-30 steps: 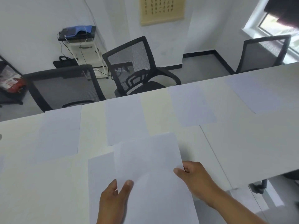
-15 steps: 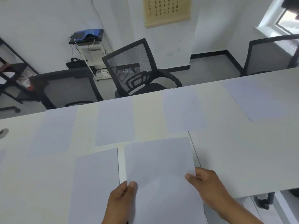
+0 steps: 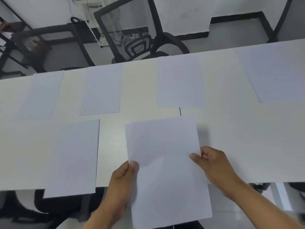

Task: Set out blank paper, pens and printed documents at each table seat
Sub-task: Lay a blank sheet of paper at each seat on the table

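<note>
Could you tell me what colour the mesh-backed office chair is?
Black mesh-backed office chair, head view.

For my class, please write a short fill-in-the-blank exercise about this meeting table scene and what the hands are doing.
1. Both hands, the left hand and right hand, hold one sheet of ____.
2. Along the table's far edge lie ____ sheets.
3. The near sheet at left hangs over the table's ____ edge.
4. The mesh-backed chair is coloured ____.

Missing words: paper; four; near; black
</note>
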